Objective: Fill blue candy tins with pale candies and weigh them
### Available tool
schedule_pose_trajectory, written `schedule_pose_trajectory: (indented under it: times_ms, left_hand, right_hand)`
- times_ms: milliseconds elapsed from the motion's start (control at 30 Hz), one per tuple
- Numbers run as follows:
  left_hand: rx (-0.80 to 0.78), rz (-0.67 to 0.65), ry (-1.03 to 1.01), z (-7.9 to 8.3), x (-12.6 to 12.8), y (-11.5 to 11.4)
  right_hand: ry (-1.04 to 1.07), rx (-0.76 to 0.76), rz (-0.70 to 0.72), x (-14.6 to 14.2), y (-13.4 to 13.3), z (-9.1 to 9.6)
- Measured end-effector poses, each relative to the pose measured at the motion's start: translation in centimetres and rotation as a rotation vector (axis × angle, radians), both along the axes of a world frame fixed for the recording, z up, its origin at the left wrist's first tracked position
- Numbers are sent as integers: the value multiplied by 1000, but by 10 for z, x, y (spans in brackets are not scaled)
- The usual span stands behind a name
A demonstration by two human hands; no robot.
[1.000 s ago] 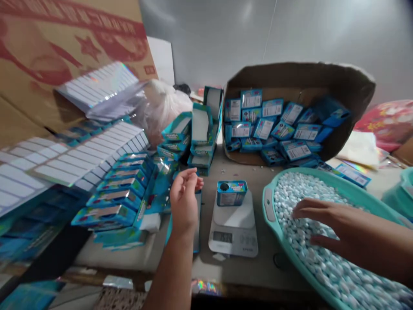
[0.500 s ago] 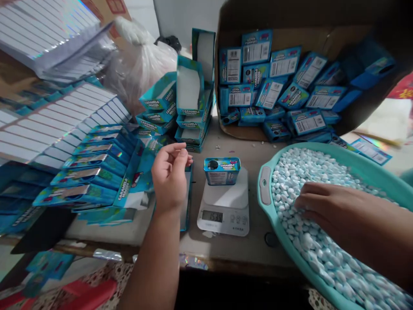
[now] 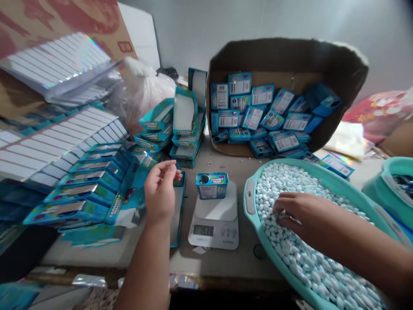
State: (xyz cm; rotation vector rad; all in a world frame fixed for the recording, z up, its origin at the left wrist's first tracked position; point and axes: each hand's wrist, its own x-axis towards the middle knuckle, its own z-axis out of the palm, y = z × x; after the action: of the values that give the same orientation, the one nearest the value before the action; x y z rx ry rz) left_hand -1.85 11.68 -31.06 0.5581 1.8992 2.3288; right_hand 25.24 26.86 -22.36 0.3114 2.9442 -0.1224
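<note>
A small blue box with a round hole in its top stands on a white digital scale whose display is lit. My left hand hovers just left of the scale, fingers curled towards the thumb in a loose pinch; what it holds, if anything, is too small to make out. My right hand lies in a teal basin full of white candies, its fingers bent down into the candies near the basin's left rim.
A tipped cardboard box holding several filled blue boxes lies behind the basin. Open blue cartons are stacked behind the scale; flat cartons and holographic sheets pile up at left. A second teal basin sits far right.
My right hand has slid left across the candies towards the basin's rim and its fingers have curled in. My left hand stays beside the scale. The view has shifted.
</note>
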Motion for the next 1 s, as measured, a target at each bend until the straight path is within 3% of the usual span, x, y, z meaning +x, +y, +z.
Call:
schedule_pose_trajectory:
  times_ms: [167,367,533,667,800,900,1000]
  left_hand:
    - [31,-78,-21,4,4,-4]
    - [39,-131,-20,11,12,-6]
    - [31,-155,-27,13,15,-7]
    - [23,-147,-16,14,15,-7]
    - [14,-124,-10,13,12,-6]
    - [-10,-107,-3,13,10,-7]
    - [-40,-111,2,14,11,-7]
  right_hand:
    - [-66,27,-112,-2,-6,1]
    - [-99,21,-106,4,-3,-8]
    - [-56,108,-33,-9,9,15]
    - [-10,133,84,-44,12,49]
    - [11,55,222,-99,-1,72]
    - [-12,31,324,-139,-12,73]
    - [14,-37,405,-166,-14,58]
